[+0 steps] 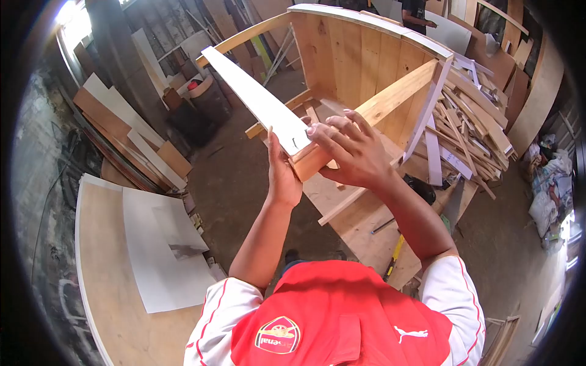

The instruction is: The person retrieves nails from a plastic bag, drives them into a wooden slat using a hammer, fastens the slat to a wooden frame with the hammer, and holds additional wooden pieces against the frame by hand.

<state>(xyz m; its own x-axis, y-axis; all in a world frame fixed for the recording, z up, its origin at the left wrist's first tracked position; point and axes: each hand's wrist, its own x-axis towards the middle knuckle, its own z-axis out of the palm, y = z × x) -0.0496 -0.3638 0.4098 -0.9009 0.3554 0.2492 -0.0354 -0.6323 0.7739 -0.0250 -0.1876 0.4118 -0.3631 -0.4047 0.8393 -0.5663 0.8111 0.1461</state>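
A long board with a white face point(256, 97) forms the near left side of a wooden frame. My left hand point(284, 177) is closed around its near end, thumb along the left edge, other fingers mostly hidden. At the corner, a light wooden rail point(400, 91) meets the board. My right hand point(360, 152) is closed over the rail near that corner, fingers bent over the top and thumb below. A small dark mark shows on the white face near the corner; I cannot tell what it is. Vertical planks point(348, 55) line the frame's far side.
Under the frame is a wooden work surface point(348, 219) with a yellow-and-black tool point(395, 256) on it. Scrap wood point(464, 122) is piled at right. Sheets point(162, 244) lie at left, near leaning panels point(122, 128). Another person point(415, 15) stands at the back.
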